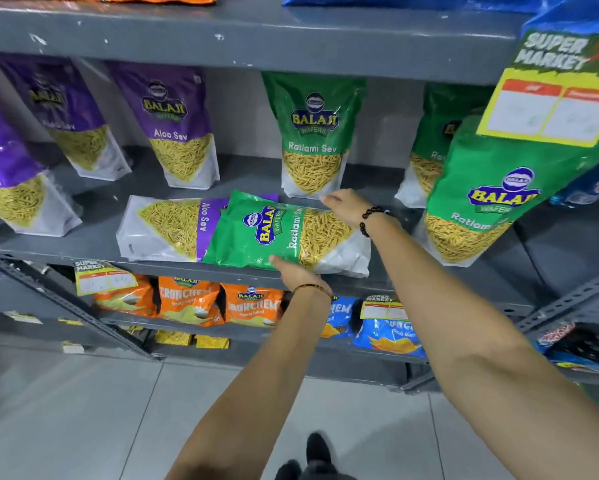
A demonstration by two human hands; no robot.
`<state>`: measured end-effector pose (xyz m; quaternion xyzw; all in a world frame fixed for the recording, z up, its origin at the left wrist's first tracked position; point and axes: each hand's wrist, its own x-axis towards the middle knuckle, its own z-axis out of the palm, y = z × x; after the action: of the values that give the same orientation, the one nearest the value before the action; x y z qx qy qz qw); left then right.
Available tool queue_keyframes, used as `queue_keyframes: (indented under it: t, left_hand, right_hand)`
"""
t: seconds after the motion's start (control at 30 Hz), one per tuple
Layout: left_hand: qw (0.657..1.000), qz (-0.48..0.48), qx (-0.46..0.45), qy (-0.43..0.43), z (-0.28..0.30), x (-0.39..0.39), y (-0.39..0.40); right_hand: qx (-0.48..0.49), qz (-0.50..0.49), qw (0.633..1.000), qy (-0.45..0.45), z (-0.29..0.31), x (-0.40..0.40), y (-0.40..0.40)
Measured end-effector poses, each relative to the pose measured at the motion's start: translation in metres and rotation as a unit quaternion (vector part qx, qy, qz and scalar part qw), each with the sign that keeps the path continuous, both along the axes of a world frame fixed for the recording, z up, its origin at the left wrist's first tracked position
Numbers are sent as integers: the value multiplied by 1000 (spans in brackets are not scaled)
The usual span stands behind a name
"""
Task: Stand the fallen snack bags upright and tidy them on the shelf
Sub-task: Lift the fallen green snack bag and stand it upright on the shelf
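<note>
Both forearms are bare, with no sleeves in view. The right wrist carries a bracelet of round black beads [369, 220]; the left wrist wears a thin gold-coloured bangle [312, 288]. Low in the view, dark shoes [317, 448] show above pale floor tiles.

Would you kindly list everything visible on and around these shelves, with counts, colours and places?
Standing Aloo Sev bags: three, purple, middle shelf, left.
Standing Ratlami Sev bags: three, green, middle shelf, centre and right.
Fallen Aloo Sev bag: one, purple and white, lying flat at the shelf front.
Fallen Ratlami Sev bag: one, green, lying over the fallen purple bag's end.
Crunchem bags: three orange; blue ones to their right, count unclear; lower shelf.
Price tags: three, yellow and green, on shelf edges.
Shelving: grey metal.
Floor: pale tiles.
Left hand: at the green fallen bag's near edge.
Right hand: at its far edge, beaded bracelet on the wrist.
</note>
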<state>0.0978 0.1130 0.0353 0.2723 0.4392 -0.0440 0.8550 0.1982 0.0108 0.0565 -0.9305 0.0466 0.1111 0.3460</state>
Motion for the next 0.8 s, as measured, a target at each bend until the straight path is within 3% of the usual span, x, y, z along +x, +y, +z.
queue_keyframes:
  t: [0.23, 0.4, 0.5, 0.57, 0.67, 0.8]
  left_hand:
    - [1000, 19, -11, 16, -6, 8, 0]
    - [1000, 5, -20, -21, -6, 7, 4]
    - [999, -15, 19, -49, -9, 1, 11]
    - [996, -35, 63, -59, -15, -3, 20]
    - [990, -62, 92, -84, -19, -10, 34]
    - [971, -160, 92, -155, -9, -11, 53]
  right_hand:
    - [-91, 41, 994, 49, -10, 22, -2]
    - [-82, 22, 995, 61, -7, 11, -1]
    - [-71, 9, 993, 96, -9, -7, -12]
    - [-14, -13, 995, 95, -9, -24, -20]
    - [178, -76, 980, 51, -17, -54, -26]
    - [419, -132, 898, 27, -28, -90, -12]
